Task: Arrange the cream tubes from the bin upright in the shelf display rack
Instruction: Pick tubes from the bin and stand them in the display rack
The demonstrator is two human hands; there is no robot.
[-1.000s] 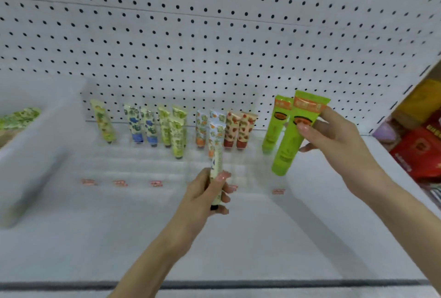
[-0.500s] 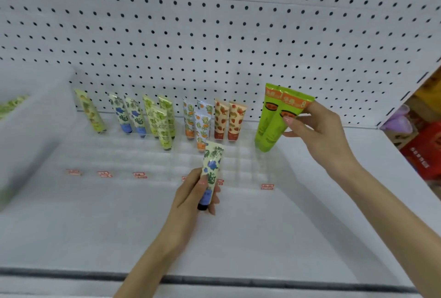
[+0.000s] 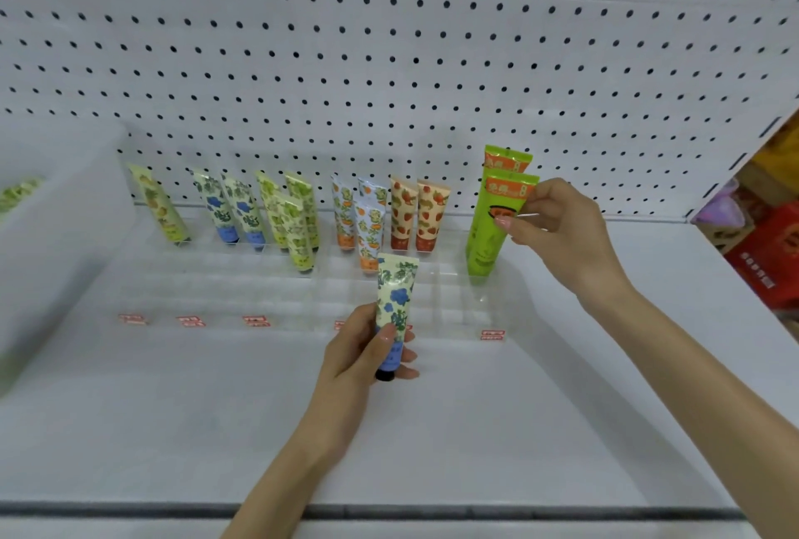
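The left grip (image 3: 363,348) reaches in from the near edge of the white shelf (image 3: 216,409), its fingers and thumb curled round the lower end of a cream-coloured tube with blue flowers (image 3: 395,301), held upright with its dark cap down, over the near part of the clear plastic display rack (image 3: 454,301). The right grip (image 3: 557,231) comes in from the right and pinches the upper part of a tall bright green tube (image 3: 493,236), which stands at the rack's right end just in front of a second tall green tube (image 3: 506,158). Along the rack's far rows stand one yellow-green tube (image 3: 160,210), two blue-flowered tubes (image 3: 233,210), three green-leafed tubes (image 3: 289,218), three orange-printed tubes (image 3: 359,218) and two strawberry-printed tubes (image 3: 419,214). At far left a white bin (image 3: 56,236) holds green-patterned tubes (image 3: 17,195).
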